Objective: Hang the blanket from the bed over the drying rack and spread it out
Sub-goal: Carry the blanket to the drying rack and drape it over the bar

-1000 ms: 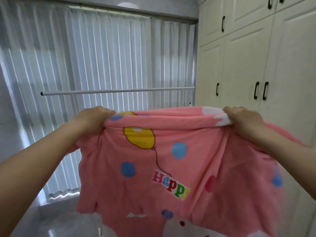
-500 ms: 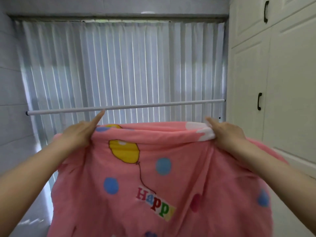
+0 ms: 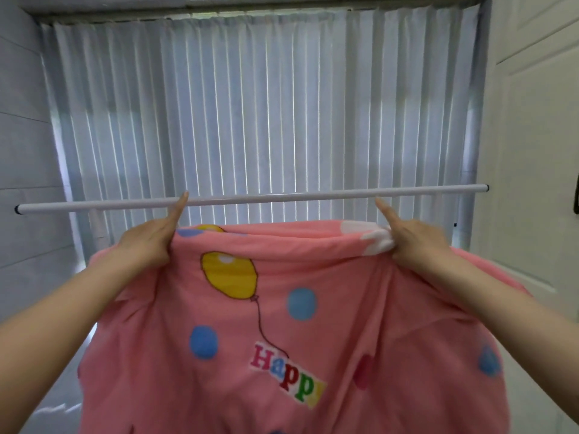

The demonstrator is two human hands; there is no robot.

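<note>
Two hands (left (image 3: 150,245), right (image 3: 416,245)) grip one blanket (image 3: 282,324) below one rail (image 3: 282,197).

Pink blanket (image 3: 291,308) below rack bar (image 3: 282,198)

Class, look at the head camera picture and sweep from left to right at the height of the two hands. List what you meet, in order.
Grey wall → left hand gripping the blanket → yellow balloon print → blue dot → right hand gripping the blanket → white cupboard door.
</note>
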